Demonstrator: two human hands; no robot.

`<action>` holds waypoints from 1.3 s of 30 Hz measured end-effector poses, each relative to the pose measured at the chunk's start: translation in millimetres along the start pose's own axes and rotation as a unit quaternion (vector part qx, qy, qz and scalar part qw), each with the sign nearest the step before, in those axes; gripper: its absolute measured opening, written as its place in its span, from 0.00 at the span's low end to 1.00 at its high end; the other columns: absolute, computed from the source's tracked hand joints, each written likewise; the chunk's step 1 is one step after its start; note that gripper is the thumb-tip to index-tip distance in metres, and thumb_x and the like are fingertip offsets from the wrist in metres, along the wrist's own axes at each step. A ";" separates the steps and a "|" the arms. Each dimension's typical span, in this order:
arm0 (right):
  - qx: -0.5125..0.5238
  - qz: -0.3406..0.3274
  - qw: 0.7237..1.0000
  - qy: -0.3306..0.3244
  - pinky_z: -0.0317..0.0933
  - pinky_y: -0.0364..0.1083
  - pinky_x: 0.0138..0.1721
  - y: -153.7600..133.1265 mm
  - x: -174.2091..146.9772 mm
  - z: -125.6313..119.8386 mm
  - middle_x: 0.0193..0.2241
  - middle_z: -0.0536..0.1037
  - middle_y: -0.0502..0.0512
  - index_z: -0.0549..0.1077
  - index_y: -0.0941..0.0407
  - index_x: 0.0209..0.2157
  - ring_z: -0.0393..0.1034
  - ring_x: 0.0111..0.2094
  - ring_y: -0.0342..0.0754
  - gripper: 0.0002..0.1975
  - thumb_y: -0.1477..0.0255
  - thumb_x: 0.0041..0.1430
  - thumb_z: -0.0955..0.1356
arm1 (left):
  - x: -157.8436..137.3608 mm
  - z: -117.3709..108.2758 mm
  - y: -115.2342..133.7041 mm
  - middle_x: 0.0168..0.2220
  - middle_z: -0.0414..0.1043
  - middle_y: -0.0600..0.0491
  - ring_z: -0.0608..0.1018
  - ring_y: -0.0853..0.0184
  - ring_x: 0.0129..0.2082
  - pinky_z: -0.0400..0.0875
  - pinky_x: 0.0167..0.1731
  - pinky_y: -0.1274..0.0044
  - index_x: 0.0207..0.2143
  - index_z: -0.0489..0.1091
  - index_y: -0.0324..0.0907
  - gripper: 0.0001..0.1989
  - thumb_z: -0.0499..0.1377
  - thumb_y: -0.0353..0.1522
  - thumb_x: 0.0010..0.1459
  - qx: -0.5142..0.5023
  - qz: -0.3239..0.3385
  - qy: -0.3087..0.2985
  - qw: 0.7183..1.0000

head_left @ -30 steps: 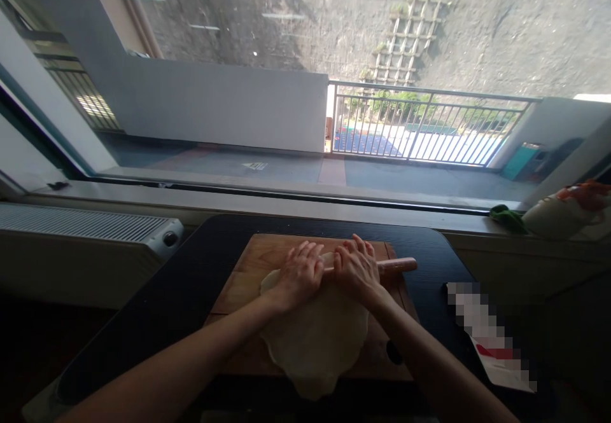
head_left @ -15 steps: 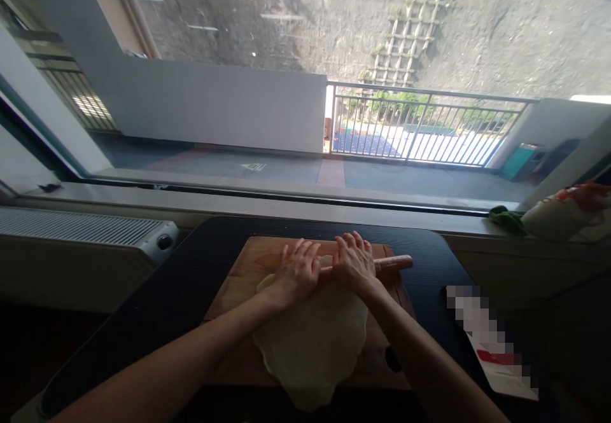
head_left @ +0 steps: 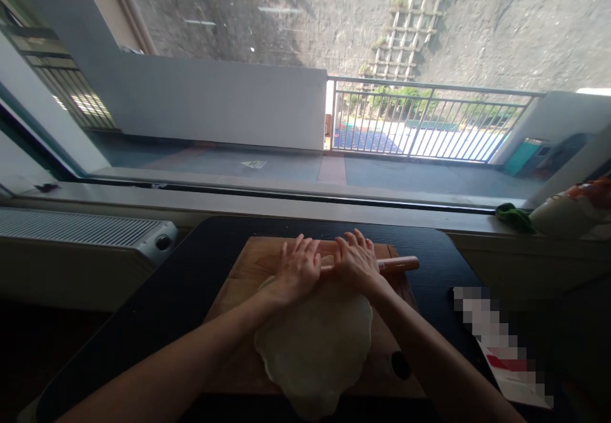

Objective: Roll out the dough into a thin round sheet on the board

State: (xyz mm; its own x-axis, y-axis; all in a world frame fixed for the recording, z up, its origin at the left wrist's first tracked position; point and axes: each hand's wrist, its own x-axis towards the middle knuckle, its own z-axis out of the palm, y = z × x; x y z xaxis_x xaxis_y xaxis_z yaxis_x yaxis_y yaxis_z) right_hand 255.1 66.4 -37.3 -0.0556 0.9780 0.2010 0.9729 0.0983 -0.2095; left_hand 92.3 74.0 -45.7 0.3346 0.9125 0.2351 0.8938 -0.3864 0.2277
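My left hand [head_left: 300, 267] lies over a wooden rolling pin [head_left: 400, 264], its fingers stretched out toward the window. Close beside it, my right hand [head_left: 357, 257] rests on the same pin with its fingers spread. The pin's right end sticks out past my right hand; its left end is hidden behind my left hand. Under the pin and toward me spreads a thin, pale sheet of dough [head_left: 315, 340] with a wavy edge. It lies on a wooden cutting board [head_left: 243, 277], and its near tip hangs over the board's front edge.
The board stands on a black table [head_left: 172, 289] below a large window. A partly blurred packet [head_left: 510, 359] lies at the table's right side. A radiator [head_left: 119, 238] is at the left. On the sill [head_left: 405, 213] at right are a green cloth [head_left: 515, 217] and a pale pot-like object [head_left: 568, 213].
The view has shifted slightly, and the dough's near tip and the packet appear lower. Both hands remain on the rolling pin, whose visible end is a little farther right in the picture.
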 end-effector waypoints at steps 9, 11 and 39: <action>0.012 0.072 0.997 -0.030 0.44 0.57 0.53 -2.9 44.3 -0.6 0.53 0.63 0.64 0.67 0.57 0.49 0.47 0.58 0.58 0.19 0.67 0.61 0.56 | 39.6 -6.5 -3.1 0.54 0.65 0.45 0.58 0.57 0.60 0.48 0.57 0.57 0.52 0.64 0.40 0.19 0.45 0.31 0.59 0.011 -0.044 0.086 0.995; 0.022 0.034 0.999 -0.007 0.43 0.57 0.54 -1.0 20.8 0.9 0.53 0.64 0.60 0.68 0.53 0.48 0.45 0.59 0.57 0.18 0.66 0.62 0.55 | 14.9 -1.5 -0.8 0.54 0.66 0.47 0.60 0.59 0.59 0.48 0.58 0.60 0.52 0.64 0.41 0.19 0.44 0.31 0.60 -0.014 0.006 0.097 0.995; 0.024 0.028 0.999 -0.037 0.54 0.46 0.40 32.5 11.6 -33.0 0.37 0.73 0.59 0.71 0.55 0.39 0.66 0.38 0.49 0.21 0.60 0.66 0.53 | 17.7 -50.9 -39.0 0.43 0.73 0.46 0.74 0.62 0.42 0.64 0.39 0.73 0.40 0.70 0.42 0.19 0.42 0.38 0.61 -0.017 -0.145 -0.010 0.989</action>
State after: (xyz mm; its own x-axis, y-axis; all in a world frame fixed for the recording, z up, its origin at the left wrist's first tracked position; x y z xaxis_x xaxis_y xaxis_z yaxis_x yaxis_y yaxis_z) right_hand 293.5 74.8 -10.2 -0.0203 0.9929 0.1171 0.9630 0.0509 -0.2646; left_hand 48.1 98.4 -2.3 0.0722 0.9880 0.1362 0.9426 -0.1122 0.3146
